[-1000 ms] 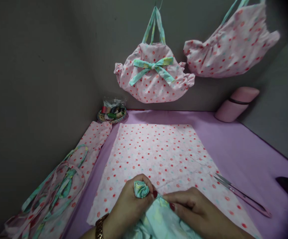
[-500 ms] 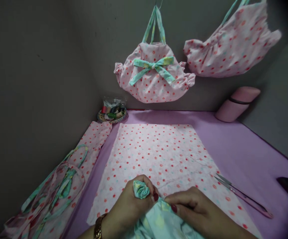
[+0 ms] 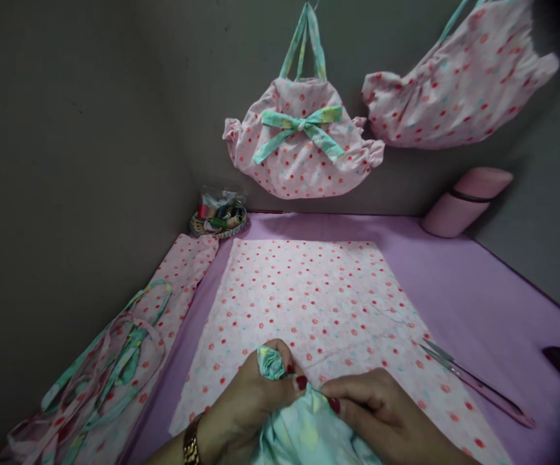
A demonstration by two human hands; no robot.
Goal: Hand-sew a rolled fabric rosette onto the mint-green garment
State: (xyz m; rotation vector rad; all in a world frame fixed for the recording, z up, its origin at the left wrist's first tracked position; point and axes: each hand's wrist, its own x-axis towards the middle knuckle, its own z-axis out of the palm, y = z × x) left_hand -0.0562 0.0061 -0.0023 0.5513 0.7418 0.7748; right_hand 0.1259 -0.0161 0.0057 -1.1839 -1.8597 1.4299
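Observation:
Between my hands is a piece of mint-green fabric (image 3: pixel 309 429) with pale yellow patches, its lower part bunched toward the bottom edge of the view. My left hand (image 3: pixel 255 394) is closed on its upper left edge, and a gathered, rolled end of the green cloth pokes out above the thumb. With thumb and forefinger, my right hand (image 3: pixel 376 403) pinches the same fabric close to the left fingertips. Whether a needle is in the pinch cannot be made out. Under both hands lies a flat pink dotted cloth (image 3: pixel 299 290).
Scissors (image 3: pixel 478 384) with pink handles lie at the right. Green and pink fabric strips (image 3: pixel 124 361) rest on folded dotted cloth at the left. A basket of thread spools (image 3: pixel 219 223) and a pink bottle (image 3: pixel 466 203) stand behind. A bow-trimmed bag (image 3: pixel 303 168) hangs above.
Both hands stay pinched on the green fabric with only small finger shifts. The rolled end has tilted slightly up and left. The whole view has shifted a little.

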